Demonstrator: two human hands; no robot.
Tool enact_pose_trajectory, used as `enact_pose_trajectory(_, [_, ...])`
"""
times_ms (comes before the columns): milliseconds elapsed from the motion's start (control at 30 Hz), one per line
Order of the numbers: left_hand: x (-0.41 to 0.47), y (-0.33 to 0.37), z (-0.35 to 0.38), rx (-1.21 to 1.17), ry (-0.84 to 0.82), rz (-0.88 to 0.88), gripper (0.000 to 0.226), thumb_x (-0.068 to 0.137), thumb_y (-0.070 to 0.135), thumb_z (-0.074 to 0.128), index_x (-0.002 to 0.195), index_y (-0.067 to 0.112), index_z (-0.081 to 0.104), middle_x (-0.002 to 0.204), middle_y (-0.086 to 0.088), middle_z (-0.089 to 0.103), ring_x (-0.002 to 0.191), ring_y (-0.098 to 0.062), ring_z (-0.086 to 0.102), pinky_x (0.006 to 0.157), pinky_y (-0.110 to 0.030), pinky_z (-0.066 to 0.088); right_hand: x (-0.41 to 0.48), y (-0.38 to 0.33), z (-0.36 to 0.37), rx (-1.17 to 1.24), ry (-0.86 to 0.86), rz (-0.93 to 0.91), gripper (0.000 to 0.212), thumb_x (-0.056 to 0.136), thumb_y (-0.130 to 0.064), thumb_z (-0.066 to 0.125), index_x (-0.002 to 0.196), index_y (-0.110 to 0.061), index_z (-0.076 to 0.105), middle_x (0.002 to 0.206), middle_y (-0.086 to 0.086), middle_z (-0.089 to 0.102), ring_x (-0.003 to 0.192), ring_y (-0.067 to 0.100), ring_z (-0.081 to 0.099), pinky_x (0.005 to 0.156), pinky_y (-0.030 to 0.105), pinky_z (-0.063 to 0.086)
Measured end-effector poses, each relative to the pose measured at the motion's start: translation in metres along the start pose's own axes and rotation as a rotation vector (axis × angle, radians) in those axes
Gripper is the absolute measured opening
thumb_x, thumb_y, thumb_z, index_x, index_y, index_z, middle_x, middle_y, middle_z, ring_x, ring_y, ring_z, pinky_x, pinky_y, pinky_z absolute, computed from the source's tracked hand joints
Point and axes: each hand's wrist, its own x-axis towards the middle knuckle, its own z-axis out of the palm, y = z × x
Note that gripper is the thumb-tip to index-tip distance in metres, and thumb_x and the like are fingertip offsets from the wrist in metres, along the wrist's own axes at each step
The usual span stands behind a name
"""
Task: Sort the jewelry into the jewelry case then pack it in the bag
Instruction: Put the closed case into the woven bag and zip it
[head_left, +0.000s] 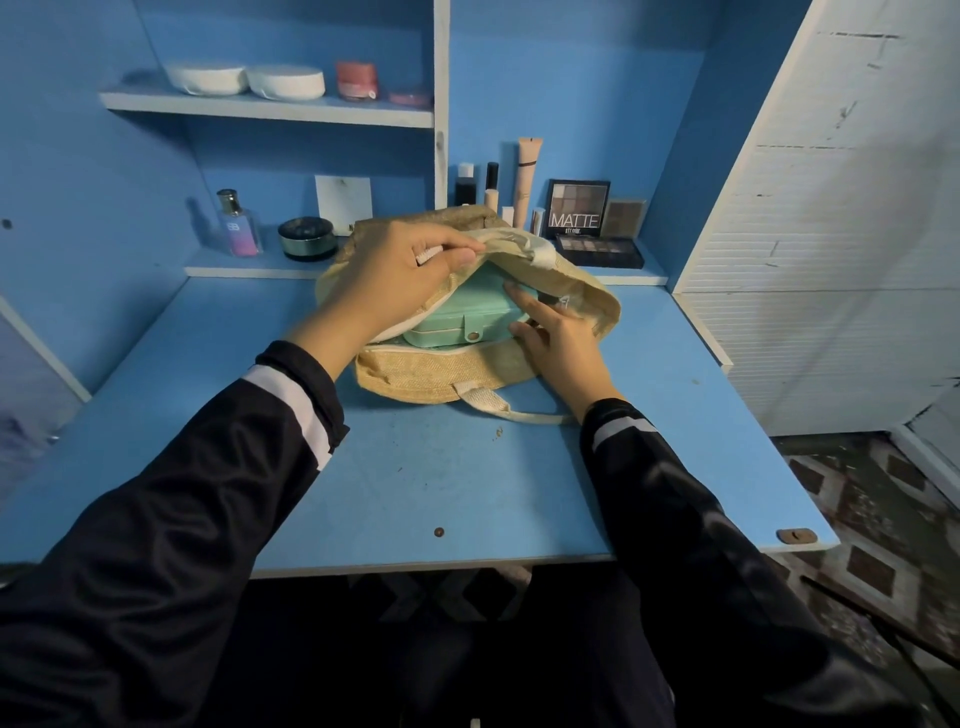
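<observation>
Jewelry case (457, 317) sits half inside the bag (415, 376), clasp at its mouth. Left hand (395, 275) pinches the bag's upper lip open; right hand (558, 338), fingers straight, touches the case's side. Keep that lip high and slide the case in level.

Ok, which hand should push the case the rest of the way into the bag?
Right. The right hand has straight fingers against the case; the left hand is pinching the bag open.
</observation>
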Motion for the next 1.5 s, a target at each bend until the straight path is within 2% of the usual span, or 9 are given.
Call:
enact_pose_trajectory(133, [0.001, 0.001, 0.0, -0.005, 0.003, -0.015, 0.017, 0.093, 0.025, 0.067, 0.105, 0.035, 0.071, 0.103, 0.019, 0.071, 0.102, 0.006, 0.063, 0.097, -0.02, 0.048, -0.008, 0.0, -0.006, 0.039, 0.035, -0.023, 0.04, 0.094, -0.022, 0.063, 0.134, -0.024, 0.058, 0.098, 0.009, 0.063, 0.085, 0.017, 0.054, 0.081, 0.02, 0.04])
enact_pose_trajectory(267, [0.001, 0.0, 0.0, -0.008, -0.005, -0.023, 0.017, 0.093, 0.025, 0.067, 0.106, 0.033, 0.072, 0.105, 0.017, 0.071, 0.103, 0.005, 0.063, 0.097, -0.019, 0.047, -0.017, -0.003, -0.01, 0.034, 0.188, -0.077, 0.021, 0.09, -0.016, 0.067, 0.108, -0.009, 0.074, 0.1, 0.01, 0.07, 0.09, 0.023, 0.066, 0.083, 0.02, 0.046])
enact_pose_trajectory(333, [0.001, -0.001, -0.001, -0.008, -0.014, -0.026, 0.016, 0.092, 0.025, 0.067, 0.106, 0.031, 0.074, 0.106, 0.016, 0.072, 0.103, 0.006, 0.063, 0.096, -0.018, 0.047, -0.018, -0.009, -0.009, 0.042, 0.167, -0.124, 0.016, 0.088, -0.012, 0.069, 0.1, -0.006, 0.076, 0.098, 0.009, 0.072, 0.089, 0.023, 0.067, 0.082, 0.02, 0.046])
enact_pose_trajectory(467, [0.001, -0.005, -0.002, -0.02, -0.028, -0.024, 0.017, 0.091, 0.026, 0.07, 0.106, 0.028, 0.075, 0.105, 0.015, 0.072, 0.102, 0.005, 0.064, 0.095, -0.018, 0.048, -0.013, -0.026, 0.002, 0.088, 0.0, -0.196, 0.018, 0.088, -0.009, 0.068, 0.105, -0.008, 0.075, 0.105, 0.007, 0.073, 0.096, 0.02, 0.067, 0.087, 0.029, 0.052])
enact_pose_trajectory(700, [0.0, -0.012, -0.007, -0.014, -0.04, -0.017, 0.018, 0.089, 0.028, 0.072, 0.106, 0.026, 0.076, 0.104, 0.016, 0.073, 0.103, 0.006, 0.063, 0.096, -0.018, 0.046, -0.005, -0.048, 0.033, 0.071, -0.182, -0.298, 0.024, 0.088, -0.008, 0.067, 0.112, -0.006, 0.072, 0.108, 0.008, 0.073, 0.1, 0.023, 0.067, 0.092, 0.026, 0.048])
enact_pose_trajectory(867, [0.0, -0.013, -0.009, -0.017, -0.044, -0.008, 0.017, 0.089, 0.027, 0.071, 0.106, 0.025, 0.076, 0.103, 0.018, 0.072, 0.102, 0.008, 0.063, 0.094, -0.013, 0.045, -0.005, -0.045, 0.034, 0.048, -0.193, -0.283, 0.027, 0.086, -0.008, 0.068, 0.114, -0.005, 0.071, 0.105, 0.01, 0.073, 0.097, 0.027, 0.067, 0.089, 0.023, 0.045])
enact_pose_trajectory(1033, [0.001, -0.014, -0.009, -0.016, -0.05, -0.022, 0.019, 0.089, 0.029, 0.071, 0.107, 0.026, 0.076, 0.104, 0.018, 0.072, 0.103, 0.007, 0.063, 0.096, -0.016, 0.046, -0.005, -0.045, 0.035, 0.041, -0.217, -0.283, 0.03, 0.087, -0.007, 0.067, 0.117, -0.005, 0.069, 0.109, 0.01, 0.071, 0.1, 0.026, 0.065, 0.09, 0.02, 0.042])
enact_pose_trajectory(1200, [0.0, -0.013, -0.009, -0.03, -0.05, -0.023, 0.018, 0.089, 0.028, 0.071, 0.106, 0.025, 0.076, 0.104, 0.018, 0.072, 0.103, 0.008, 0.063, 0.095, -0.014, 0.045, -0.003, -0.045, 0.034, 0.157, -0.195, -0.184, 0.026, 0.084, 0.002, 0.067, 0.107, -0.006, 0.074, 0.104, 0.006, 0.071, 0.096, 0.018, 0.064, 0.086, 0.002, 0.037])
enact_pose_trajectory(1500, [0.001, -0.014, -0.009, -0.03, -0.034, -0.022, 0.015, 0.089, 0.027, 0.071, 0.104, 0.027, 0.076, 0.102, 0.02, 0.072, 0.102, 0.007, 0.063, 0.097, -0.021, 0.048, -0.005, -0.049, 0.029, 0.216, -0.088, -0.105, 0.017, 0.085, 0.004, 0.062, 0.089, -0.007, 0.074, 0.092, 0.005, 0.069, 0.087, 0.017, 0.06, 0.08, 0.017, 0.045])
